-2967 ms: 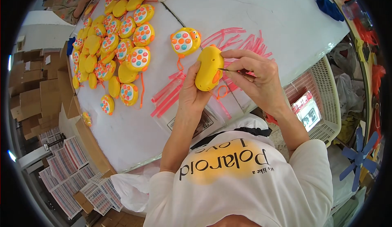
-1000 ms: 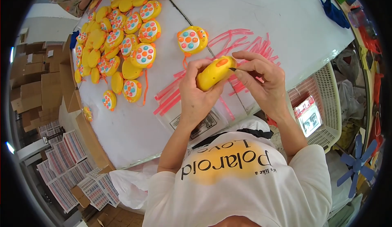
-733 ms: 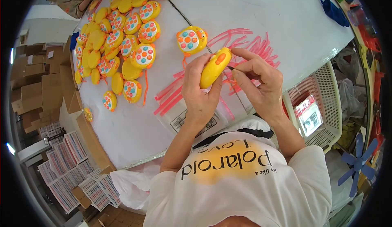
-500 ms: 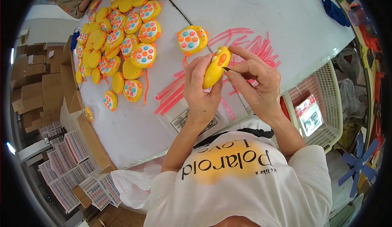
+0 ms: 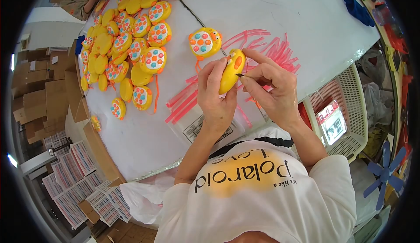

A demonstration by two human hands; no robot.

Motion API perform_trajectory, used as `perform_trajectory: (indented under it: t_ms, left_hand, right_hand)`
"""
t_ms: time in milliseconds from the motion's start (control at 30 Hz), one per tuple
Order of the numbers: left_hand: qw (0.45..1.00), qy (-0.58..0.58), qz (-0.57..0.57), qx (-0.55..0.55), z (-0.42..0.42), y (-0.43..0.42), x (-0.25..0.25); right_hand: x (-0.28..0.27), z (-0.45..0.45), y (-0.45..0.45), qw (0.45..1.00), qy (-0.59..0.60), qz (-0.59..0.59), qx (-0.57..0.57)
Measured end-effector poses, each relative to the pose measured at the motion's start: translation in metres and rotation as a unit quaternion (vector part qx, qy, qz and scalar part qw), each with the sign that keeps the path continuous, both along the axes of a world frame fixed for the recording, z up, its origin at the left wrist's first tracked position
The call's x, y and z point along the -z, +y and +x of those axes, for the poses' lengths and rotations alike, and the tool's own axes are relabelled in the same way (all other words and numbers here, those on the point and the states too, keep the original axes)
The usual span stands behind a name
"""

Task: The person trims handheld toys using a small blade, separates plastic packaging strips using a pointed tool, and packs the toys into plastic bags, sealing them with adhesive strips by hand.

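Note:
My left hand (image 5: 216, 96) is wrapped around a yellow animal-shaped toy (image 5: 229, 77), tilted so its side and an orange part face up. My right hand (image 5: 273, 85) pinches a slim tool with a dark pointed tip (image 5: 239, 75). That tip meets or nearly meets the toy's side; its exact kind is hidden by the fingers. Just beyond my left hand lies a similar toy (image 5: 202, 42) with coloured round buttons on a white face and an orange cord. Pink plastic strips (image 5: 271, 52) spread over the table behind and beneath both hands.
Many more yellow toys (image 5: 142, 74) are heaped on the left of the white table (image 5: 144, 151). A cream plastic basket (image 5: 356, 120) holding a printed packet stands at right, near a blue fan (image 5: 384, 175). Cardboard boxes (image 5: 37, 105) fill the far left. Another person (image 5: 81, 0) is at top left.
The held toy and both hands have shifted very slightly left. The pointed tip still sits by the toy's side, and my grips look the same.

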State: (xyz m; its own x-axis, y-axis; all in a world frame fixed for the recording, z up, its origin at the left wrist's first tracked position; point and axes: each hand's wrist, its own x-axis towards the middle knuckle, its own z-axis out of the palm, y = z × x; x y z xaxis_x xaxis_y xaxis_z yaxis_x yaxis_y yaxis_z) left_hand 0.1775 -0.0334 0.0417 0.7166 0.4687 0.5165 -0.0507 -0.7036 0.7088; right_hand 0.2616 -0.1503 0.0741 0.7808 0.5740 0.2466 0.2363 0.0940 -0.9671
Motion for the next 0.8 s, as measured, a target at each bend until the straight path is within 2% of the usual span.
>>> perform_trajectory:
  t_ms: [133,200,333,400,500,733,800]
  left_hand:
    - [1.0,-0.023,-0.012,0.002,-0.0016,-0.0017,0.0021]
    - [1.0,-0.019,-0.02,0.002,-0.0012,-0.0011,0.002]
    - [1.0,-0.013,-0.012,-0.001,-0.0014,-0.0004,0.001]
    - [1.0,-0.011,-0.022,-0.003,-0.0022,-0.0016,0.0026]
    - [1.0,-0.004,-0.026,-0.005,-0.0007,-0.0017,0.0034]
    - [1.0,0.012,0.016,-0.011,0.0002,-0.0012,0.0049]
    - [1.0,0.004,0.008,-0.015,0.0001,-0.0021,0.0055]
  right_hand:
    - [0.0048,0.0038,-0.001,0.999,0.034,-0.016,0.014]
    - [0.0037,0.0039,-0.0005,1.0,-0.018,-0.003,0.0]
    - [0.0039,0.003,0.001,1.0,-0.011,0.009,-0.004]
    - [0.0026,0.0049,0.0006,0.998,0.058,-0.03,0.006]
    - [0.0069,0.0022,0.0006,1.0,-0.006,-0.007,-0.016]
    - [0.0044,0.0036,-0.0006,1.0,0.001,-0.012,-0.029]
    - [0.0046,0.0052,-0.0013,0.998,0.044,-0.032,-0.025]
